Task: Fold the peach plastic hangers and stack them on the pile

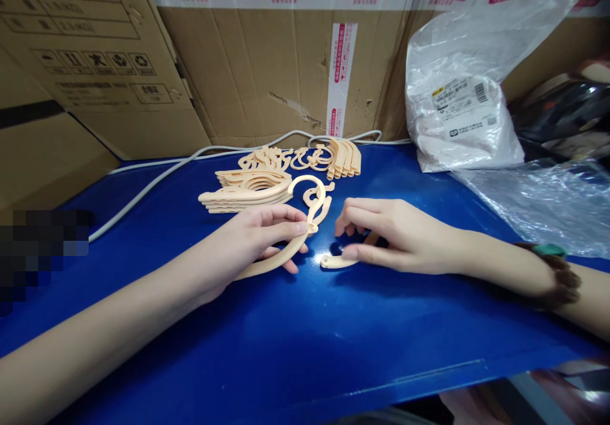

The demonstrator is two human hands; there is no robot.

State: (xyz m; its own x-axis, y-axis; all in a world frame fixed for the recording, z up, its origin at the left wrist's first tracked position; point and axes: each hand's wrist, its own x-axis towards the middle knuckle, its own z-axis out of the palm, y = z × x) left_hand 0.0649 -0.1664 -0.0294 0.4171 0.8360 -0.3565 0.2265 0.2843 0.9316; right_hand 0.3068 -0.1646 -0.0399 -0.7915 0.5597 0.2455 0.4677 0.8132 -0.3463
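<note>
My left hand (271,231) pinches a beige plastic hanger arm (274,261) joined to a hook (320,190) between thumb and fingers. The hook curves up above the fingertips, while the arm runs back under the palm. Over the blue table, my right hand (391,231) curls round a second beige hanger arm (336,262), its thumb across the piece. One end with a small hole sticks out to the left; the rest is partly hidden by the hand. The two hands are apart.
Behind my left hand lie stacked hanger arms (245,199), loose hooks (267,157) and more hanger arms (345,158) on the blue table (295,342). A white cable (157,193) runs along the back. Cardboard boxes (267,63) and a white plastic bag (462,114) stand behind.
</note>
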